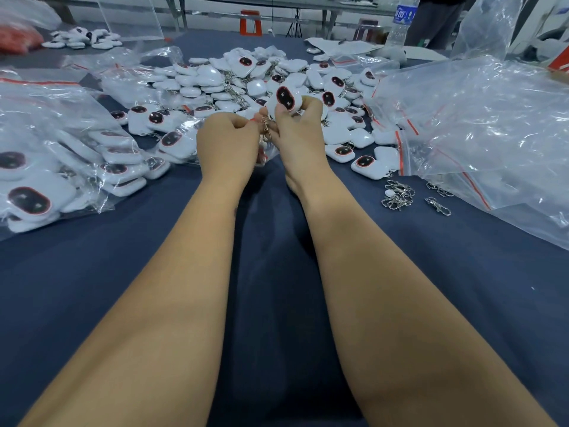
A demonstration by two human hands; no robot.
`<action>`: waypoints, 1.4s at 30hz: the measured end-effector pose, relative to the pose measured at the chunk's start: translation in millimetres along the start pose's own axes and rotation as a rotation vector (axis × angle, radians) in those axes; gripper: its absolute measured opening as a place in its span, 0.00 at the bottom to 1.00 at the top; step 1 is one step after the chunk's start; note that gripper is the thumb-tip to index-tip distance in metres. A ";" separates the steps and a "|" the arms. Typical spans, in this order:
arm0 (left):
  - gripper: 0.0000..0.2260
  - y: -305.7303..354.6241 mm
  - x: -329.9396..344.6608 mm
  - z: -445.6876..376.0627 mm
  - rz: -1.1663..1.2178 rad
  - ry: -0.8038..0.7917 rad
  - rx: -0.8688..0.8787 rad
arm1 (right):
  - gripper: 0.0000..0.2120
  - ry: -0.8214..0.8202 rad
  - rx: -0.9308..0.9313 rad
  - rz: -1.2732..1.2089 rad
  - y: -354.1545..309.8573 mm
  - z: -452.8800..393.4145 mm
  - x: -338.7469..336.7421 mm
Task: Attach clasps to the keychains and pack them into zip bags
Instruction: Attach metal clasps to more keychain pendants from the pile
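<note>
Right hand (297, 124) fingers curled round a white keychain (284, 100), dark oval face up, held above mid-table; left hand (228, 140) pinching the metal clasp (265, 128) hanging between both hands. Loose keychain pile (215, 84) behind toward the far edge; filled zip bag (55, 155) by the left edge; spare clasps (398, 195) and empty bags (480, 124) toward the right edge, on the blue table (431, 288).

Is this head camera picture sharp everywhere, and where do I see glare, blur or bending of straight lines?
Head view: the centre is fairly sharp, where the right hand holds a white keychain with a dark oval face and the left hand pinches a small metal clasp; the orange heap at far left is blurred; the clear plastic zip bags show white glare; wide-angle distortion stretches the forearms.
</note>
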State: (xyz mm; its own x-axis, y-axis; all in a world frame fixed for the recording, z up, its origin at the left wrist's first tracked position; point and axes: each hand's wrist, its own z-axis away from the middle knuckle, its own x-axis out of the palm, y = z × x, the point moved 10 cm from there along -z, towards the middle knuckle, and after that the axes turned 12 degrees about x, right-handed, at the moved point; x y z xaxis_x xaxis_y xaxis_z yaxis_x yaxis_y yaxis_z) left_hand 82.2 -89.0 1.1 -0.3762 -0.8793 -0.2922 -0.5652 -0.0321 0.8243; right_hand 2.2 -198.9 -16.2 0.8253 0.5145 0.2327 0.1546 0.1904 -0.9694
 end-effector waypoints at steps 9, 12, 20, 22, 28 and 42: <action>0.07 -2.2 -16.2 -5.4 0.200 0.195 0.022 | 0.09 0.038 -0.314 0.504 -19.3 17.8 11.3; 0.06 6.9 -27.7 -6.7 0.208 0.277 0.088 | 0.12 0.202 -0.482 0.777 -30.8 22.3 10.5; 0.06 32.1 -27.0 -1.2 0.164 0.254 0.260 | 0.07 -0.071 -0.262 0.637 -8.8 16.8 21.9; 0.05 37.1 -14.0 4.1 0.125 0.189 0.268 | 0.07 -0.013 -0.240 0.484 -12.0 14.4 9.4; 0.08 12.8 25.1 9.8 0.037 -0.080 0.079 | 0.14 0.103 -0.104 0.221 -12.1 10.0 -19.7; 0.18 -5.6 -4.3 2.4 -0.578 -0.026 0.026 | 0.24 0.485 -0.072 1.241 -19.1 3.2 -55.3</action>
State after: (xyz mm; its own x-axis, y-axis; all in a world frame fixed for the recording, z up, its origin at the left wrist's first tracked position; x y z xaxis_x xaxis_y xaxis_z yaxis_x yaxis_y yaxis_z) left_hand 85.3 -83.8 -3.4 -0.0186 -0.7105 -0.7034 -0.7016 -0.4919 0.5155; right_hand -48.2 -228.3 -10.3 0.5456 -0.0368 -0.8373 -0.8188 -0.2365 -0.5231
